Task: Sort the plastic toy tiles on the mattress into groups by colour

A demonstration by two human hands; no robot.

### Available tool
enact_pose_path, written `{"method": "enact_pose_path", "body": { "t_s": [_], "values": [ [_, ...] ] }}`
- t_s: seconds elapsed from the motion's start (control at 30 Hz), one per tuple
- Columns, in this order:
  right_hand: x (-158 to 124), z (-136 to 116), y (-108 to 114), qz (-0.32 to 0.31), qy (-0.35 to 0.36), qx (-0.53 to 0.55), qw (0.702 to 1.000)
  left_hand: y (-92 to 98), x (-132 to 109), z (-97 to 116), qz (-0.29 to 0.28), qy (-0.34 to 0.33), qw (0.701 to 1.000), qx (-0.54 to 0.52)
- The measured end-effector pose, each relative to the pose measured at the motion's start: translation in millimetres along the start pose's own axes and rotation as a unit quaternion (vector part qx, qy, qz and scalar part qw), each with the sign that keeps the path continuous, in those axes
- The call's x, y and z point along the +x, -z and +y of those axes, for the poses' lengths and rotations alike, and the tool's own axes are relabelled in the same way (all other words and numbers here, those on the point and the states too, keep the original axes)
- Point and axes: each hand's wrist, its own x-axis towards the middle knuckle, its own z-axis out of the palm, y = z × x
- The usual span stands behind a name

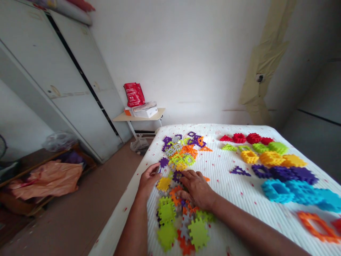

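Observation:
My left hand is at the left side of a loose pile of plastic interlocking tiles, its thumb and fingers curled. A solid purple tile with toothed edges is at its fingertips. My right hand lies palm down over the pile, fingers stretched out and thumb apart. Its fingertips touch a purple window-shaped tile. Close by are a yellow tile and an orange tile, partly hidden by that hand. Green tiles and a grey tile lie nearer me.
Tiles sorted by colour stand in rows on the right of the bed: red, green, yellow, purple and blue. An orange frame lies nearest. Behind is a small table with a red bag.

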Motion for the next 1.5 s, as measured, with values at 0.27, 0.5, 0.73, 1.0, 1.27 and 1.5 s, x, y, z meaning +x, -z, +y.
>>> {"method": "enact_pose_path", "body": {
  "t_s": [0.27, 0.5, 0.73, 1.0, 1.27, 1.5],
  "values": [
    [-34, -20, 6, -0.018, -0.056, -0.013, 0.998, -9.0, 1, -1, 0.049, -0.039, 0.993, 0.104],
    [-38, -35, 0, -0.063, -0.033, 0.015, 0.997, -12.3, -2, 3, 0.069, -0.062, 0.983, 0.157],
    [-32, -1, 6, 0.029, -0.057, 0.063, 0.996, 5.1, -17, 24, 0.103, -0.011, 0.986, 0.132],
    [-34, 20, 1, 0.087, -0.073, 0.055, 0.992, 14.7, -56, 17, 0.004, -0.041, 0.962, 0.270],
    [-33, 23, -10, 0.085, -0.081, 0.083, 0.990, 2.5, -49, 5, -0.010, -0.138, 0.912, 0.386],
    [-56, 20, 6, 0.172, -0.007, 0.071, 0.982, -5.5, -46, 5, 0.034, -0.141, 0.940, 0.309]
  ]
}}
